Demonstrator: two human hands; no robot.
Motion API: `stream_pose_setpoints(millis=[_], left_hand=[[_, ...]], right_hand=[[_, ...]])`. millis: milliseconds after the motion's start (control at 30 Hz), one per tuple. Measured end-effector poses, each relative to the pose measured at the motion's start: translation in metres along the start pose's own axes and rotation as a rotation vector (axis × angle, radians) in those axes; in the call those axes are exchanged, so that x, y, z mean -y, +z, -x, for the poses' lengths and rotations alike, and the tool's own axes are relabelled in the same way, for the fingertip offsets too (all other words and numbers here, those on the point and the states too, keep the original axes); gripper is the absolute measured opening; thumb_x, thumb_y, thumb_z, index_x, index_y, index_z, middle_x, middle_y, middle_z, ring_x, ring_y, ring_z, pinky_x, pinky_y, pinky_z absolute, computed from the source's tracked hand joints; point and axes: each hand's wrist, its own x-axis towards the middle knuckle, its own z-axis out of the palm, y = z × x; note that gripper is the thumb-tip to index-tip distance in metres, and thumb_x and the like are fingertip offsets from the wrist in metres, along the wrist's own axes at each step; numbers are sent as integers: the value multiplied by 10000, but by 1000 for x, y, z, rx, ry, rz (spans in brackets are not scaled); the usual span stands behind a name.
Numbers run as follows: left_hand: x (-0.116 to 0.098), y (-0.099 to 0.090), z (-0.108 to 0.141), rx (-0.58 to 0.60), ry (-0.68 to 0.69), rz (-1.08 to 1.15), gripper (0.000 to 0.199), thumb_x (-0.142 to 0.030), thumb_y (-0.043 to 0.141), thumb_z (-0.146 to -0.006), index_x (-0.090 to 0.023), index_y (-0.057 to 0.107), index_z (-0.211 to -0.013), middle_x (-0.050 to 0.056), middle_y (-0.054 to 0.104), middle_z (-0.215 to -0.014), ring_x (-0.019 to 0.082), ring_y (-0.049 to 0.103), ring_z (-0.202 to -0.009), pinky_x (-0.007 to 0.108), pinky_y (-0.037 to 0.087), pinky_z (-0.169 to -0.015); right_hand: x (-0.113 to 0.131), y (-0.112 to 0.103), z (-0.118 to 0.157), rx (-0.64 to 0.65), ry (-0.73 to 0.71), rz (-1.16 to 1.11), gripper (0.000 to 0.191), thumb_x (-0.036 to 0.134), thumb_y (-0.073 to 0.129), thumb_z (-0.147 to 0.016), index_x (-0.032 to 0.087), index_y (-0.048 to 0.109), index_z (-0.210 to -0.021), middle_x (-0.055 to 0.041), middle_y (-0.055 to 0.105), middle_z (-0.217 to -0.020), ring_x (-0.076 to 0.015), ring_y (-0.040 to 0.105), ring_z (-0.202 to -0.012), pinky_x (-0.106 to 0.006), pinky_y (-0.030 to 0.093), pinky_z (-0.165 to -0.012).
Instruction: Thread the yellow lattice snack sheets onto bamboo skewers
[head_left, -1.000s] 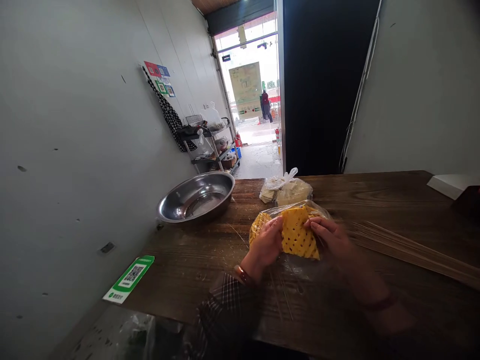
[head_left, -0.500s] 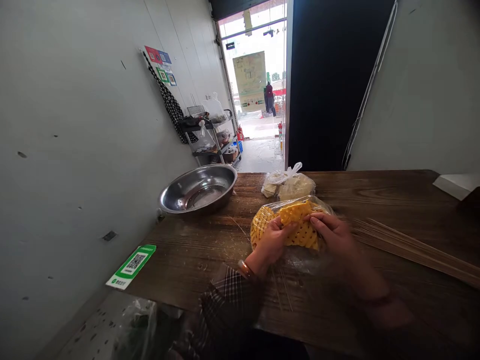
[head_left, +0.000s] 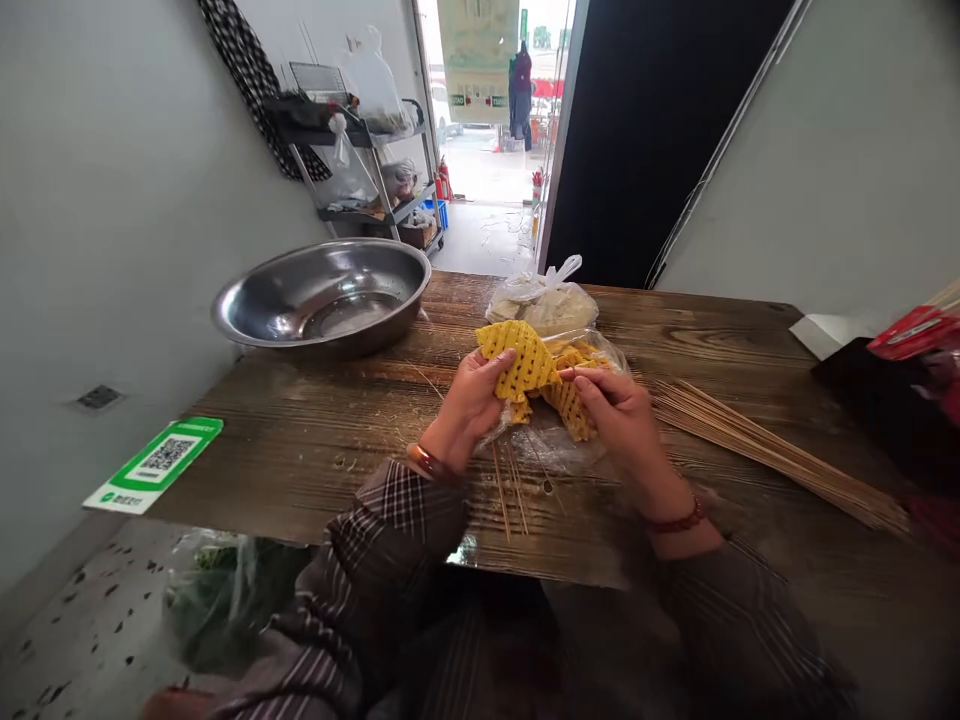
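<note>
My left hand [head_left: 474, 400] grips a yellow, lattice-cut food sheet [head_left: 525, 355], thumb on top, holding it raised over the table. At the sheet's right corner, the fingers of my right hand [head_left: 615, 405] are pinched together; what lies between them is too small to make out. Behind and below sits an open clear plastic bag [head_left: 555, 440] with more yellow lattice pieces [head_left: 574, 405]. A few thin wooden skewers [head_left: 517, 490] lie on the table just below my hands. To the right of my right hand is a large spread bundle of skewers [head_left: 757, 440].
On the wooden table [head_left: 337, 420] stand a wide steel basin [head_left: 322, 340] at left and a tied bag of pale food [head_left: 544, 305] at back. A green QR card [head_left: 161, 465] lies at the left edge. A dark box [head_left: 855, 375] is at right, and a shelf cart [head_left: 352, 130] stands beyond.
The view has tilted down and come closer. My left hand has lifted the yellow sheet leftward, away from the bag. My right hand has moved to the sheet's right corner, its fingers still pinched.
</note>
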Motion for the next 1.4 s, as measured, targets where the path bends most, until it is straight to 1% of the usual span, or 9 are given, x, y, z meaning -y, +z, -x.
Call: stream_pose_setpoints(millis=[133, 200, 300, 500, 633, 800, 1000, 1200, 1400], left_hand=[[-4, -1, -1, -40, 27, 6, 303, -122, 804, -663, -109, 672, -935, 85, 761, -871, 261, 728, -957, 409, 563, -932], [-4, -2, -1, -37, 27, 14, 283, -114, 786, -675, -113, 667, -932, 81, 760, -869, 257, 727, -953, 414, 560, -934], [-4, -2, 0, -21, 17, 24, 253, -105, 759, -695, -114, 662, -929, 80, 757, -865, 251, 725, -947, 414, 558, -938], [-2, -2, -1, -29, -20, 8, 227, -80, 728, -705, -86, 665, -924, 96, 753, -854, 246, 727, -919, 395, 556, -925], [-2, -1, -1, -29, -37, 24, 217, -72, 721, -704, -74, 668, -914, 101, 749, -833, 240, 731, -893, 389, 554, -930], [-1, -1, -1, -5, -53, 32, 225, -75, 740, -692, -85, 668, -905, 97, 751, -851, 238, 732, -892, 386, 560, -925], [1, -2, -1, 24, -49, 38, 284, -83, 769, -683, -67, 673, -949, 124, 749, -920, 244, 735, -888, 382, 562, -916], [1, -3, 0, 27, -52, 15, 289, -90, 769, -685, -89, 668, -956, 101, 751, -910, 237, 726, -923, 360, 562, -901], [2, 0, 2, 74, -37, 32, 399, -101, 815, -626, -114, 662, -994, 87, 749, -971, 207, 719, -888, 325, 548, -875]], right_hand=[[1, 10, 5, 71, -36, 21, 304, 451, 630, -882, 245, 780, -1048, -47, 775, -1001, -232, 703, -963, -385, 581, -839], [1, 14, 6, 131, -58, 38, 292, 426, 626, -889, 242, 780, -1055, -53, 779, -1031, -229, 710, -976, -389, 579, -867], [0, 18, 8, 155, -88, 69, 266, 389, 623, -896, 246, 783, -1052, -58, 781, -1067, -232, 719, -994, -410, 567, -923], [-1, 20, 9, 136, -91, 76, 280, 354, 612, -900, 228, 772, -1093, -61, 778, -1090, -241, 722, -1013, -436, 558, -964], [-3, 20, 9, 133, -126, 123, 271, 361, 607, -904, 252, 775, -1086, -47, 775, -1108, -236, 728, -1002, -434, 564, -958], [-3, 20, 8, 137, -153, 121, 277, 350, 603, -907, 264, 769, -1112, -44, 771, -1122, -239, 723, -1047, -431, 559, -981], [-4, 20, 7, 127, -138, 135, 279, 367, 601, -908, 266, 772, -1104, -40, 772, -1116, -240, 714, -1080, -428, 555, -987], [-6, 20, 7, 124, -143, 112, 272, 371, 612, -903, 255, 776, -1087, -58, 770, -1121, -247, 720, -1064, -436, 553, -984], [-3, 20, 7, 110, -134, 120, 267, 383, 613, -899, 263, 780, -1070, -52, 774, -1111, -244, 719, -1057, -431, 553, -977]])
